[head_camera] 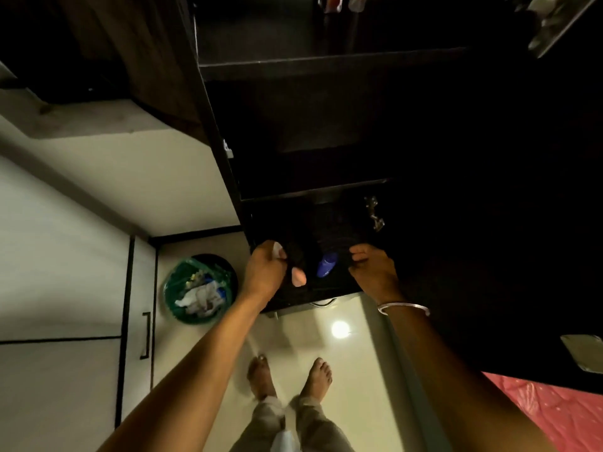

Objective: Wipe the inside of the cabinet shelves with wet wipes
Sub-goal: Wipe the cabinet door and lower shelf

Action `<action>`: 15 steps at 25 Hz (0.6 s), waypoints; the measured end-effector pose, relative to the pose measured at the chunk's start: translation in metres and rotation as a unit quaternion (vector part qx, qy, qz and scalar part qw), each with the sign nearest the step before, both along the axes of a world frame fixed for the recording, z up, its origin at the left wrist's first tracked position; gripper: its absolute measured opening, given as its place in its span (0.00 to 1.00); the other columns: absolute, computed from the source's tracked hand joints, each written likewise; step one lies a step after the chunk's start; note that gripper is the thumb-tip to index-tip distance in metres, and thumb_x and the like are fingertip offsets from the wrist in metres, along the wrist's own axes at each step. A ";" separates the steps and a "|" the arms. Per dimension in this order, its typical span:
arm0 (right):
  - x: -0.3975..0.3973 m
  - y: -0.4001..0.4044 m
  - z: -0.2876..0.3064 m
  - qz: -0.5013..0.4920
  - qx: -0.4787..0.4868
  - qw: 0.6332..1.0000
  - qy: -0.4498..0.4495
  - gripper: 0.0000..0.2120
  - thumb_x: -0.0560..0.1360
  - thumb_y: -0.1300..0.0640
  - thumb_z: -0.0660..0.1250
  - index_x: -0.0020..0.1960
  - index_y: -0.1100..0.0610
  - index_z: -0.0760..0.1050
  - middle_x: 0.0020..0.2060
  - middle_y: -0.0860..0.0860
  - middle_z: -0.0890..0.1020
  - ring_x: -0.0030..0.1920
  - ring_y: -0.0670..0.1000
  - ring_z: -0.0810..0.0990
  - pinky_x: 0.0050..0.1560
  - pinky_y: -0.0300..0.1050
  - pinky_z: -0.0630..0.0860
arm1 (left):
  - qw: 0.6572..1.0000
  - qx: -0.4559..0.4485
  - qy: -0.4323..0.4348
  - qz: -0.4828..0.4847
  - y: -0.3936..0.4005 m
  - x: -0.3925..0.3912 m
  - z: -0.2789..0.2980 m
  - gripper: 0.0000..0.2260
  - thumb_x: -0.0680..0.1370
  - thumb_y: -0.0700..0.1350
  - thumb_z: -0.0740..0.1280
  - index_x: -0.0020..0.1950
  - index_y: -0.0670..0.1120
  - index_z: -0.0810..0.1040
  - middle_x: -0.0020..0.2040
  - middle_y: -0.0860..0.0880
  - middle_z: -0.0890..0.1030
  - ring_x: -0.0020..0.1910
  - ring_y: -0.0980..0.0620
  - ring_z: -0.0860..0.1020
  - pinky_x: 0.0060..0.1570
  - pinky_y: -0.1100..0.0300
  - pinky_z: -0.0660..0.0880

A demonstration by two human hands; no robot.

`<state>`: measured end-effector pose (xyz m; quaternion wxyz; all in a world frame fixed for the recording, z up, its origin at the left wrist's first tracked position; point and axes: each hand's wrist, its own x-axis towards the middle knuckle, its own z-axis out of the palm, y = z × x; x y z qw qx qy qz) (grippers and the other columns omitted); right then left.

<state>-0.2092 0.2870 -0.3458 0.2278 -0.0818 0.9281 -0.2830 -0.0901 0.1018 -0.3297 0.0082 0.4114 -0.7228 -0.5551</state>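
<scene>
A dark wooden cabinet stands in front of me, with an upper shelf edge (326, 65) and a lower shelf edge (313, 190). Its bottom drawer (295, 303) is pulled out and holds dark fabric (339, 236), a blue object (326, 264) and a pinkish object (298, 277). My left hand (266, 272) is over the drawer's left side and grips a white wet wipe (279, 250). At the drawer's right side, my right hand (372, 269) has fingers and thumb curled on the dark fabric. The shelf interiors are too dark to read.
A bin with a green liner (199, 288) full of crumpled wipes sits on the floor left of the drawer. White cupboards with a black handle (146, 336) line the left. A pink bedspread (554, 415) is at lower right. My bare feet (290, 376) stand on glossy floor.
</scene>
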 end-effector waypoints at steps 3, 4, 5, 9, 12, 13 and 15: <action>-0.008 0.008 -0.035 0.075 0.035 0.996 -0.017 0.31 0.70 0.62 0.73 0.71 0.52 0.69 0.65 0.56 0.76 0.62 0.59 0.77 0.62 0.56 0.76 | 0.964 -0.182 -0.059 -0.187 -0.003 0.005 -0.042 0.16 0.72 0.49 0.69 0.58 0.47 0.80 0.59 0.43 0.77 0.53 0.41 0.80 0.48 0.55 0.76; -0.009 0.008 -0.045 0.104 0.032 0.994 -0.002 0.33 0.70 0.61 0.74 0.72 0.51 0.67 0.67 0.56 0.73 0.65 0.60 0.75 0.63 0.57 0.75 | 0.947 -0.212 -0.069 -0.232 -0.002 0.003 -0.054 0.20 0.72 0.50 0.70 0.64 0.49 0.79 0.63 0.43 0.75 0.56 0.40 0.79 0.51 0.52 0.78; -0.010 0.007 -0.051 0.133 0.026 0.991 0.018 0.35 0.69 0.60 0.75 0.73 0.51 0.67 0.69 0.57 0.72 0.67 0.60 0.73 0.65 0.56 0.73 | 0.932 -0.237 -0.071 -0.266 0.000 -0.001 -0.064 0.23 0.72 0.48 0.71 0.68 0.51 0.77 0.66 0.44 0.73 0.60 0.40 0.79 0.52 0.50 0.79; -0.018 -0.005 -0.063 0.202 -0.058 0.975 0.067 0.33 0.65 0.62 0.77 0.69 0.55 0.73 0.67 0.56 0.73 0.67 0.57 0.72 0.66 0.42 0.67 | 0.852 -0.309 -0.162 -0.389 0.011 -0.020 -0.082 0.30 0.76 0.50 0.71 0.76 0.61 0.66 0.74 0.51 0.67 0.64 0.45 0.77 0.58 0.51 0.77; -0.015 -0.014 -0.076 0.221 -0.109 0.969 0.035 0.26 0.65 0.66 0.76 0.63 0.58 0.78 0.63 0.55 0.76 0.63 0.56 0.76 0.62 0.33 0.65 | 0.813 -0.323 -0.231 -0.426 0.019 -0.023 -0.098 0.22 0.80 0.53 0.65 0.75 0.61 0.68 0.72 0.50 0.72 0.63 0.45 0.77 0.58 0.53 0.73; -0.015 -0.016 -0.078 0.226 -0.104 0.968 0.028 0.23 0.67 0.65 0.75 0.61 0.58 0.79 0.61 0.54 0.77 0.61 0.56 0.77 0.61 0.34 0.67 | 0.817 -0.321 -0.233 -0.419 0.019 -0.022 -0.103 0.19 0.82 0.54 0.62 0.74 0.59 0.70 0.70 0.50 0.75 0.63 0.46 0.78 0.58 0.55 0.73; -0.017 -0.019 -0.076 0.232 -0.068 0.969 0.044 0.18 0.69 0.60 0.75 0.58 0.55 0.78 0.55 0.52 0.81 0.57 0.55 0.79 0.56 0.40 0.73 | 0.842 -0.304 -0.203 -0.397 0.017 -0.019 -0.105 0.16 0.83 0.52 0.60 0.70 0.55 0.75 0.65 0.51 0.80 0.61 0.49 0.79 0.55 0.59 0.72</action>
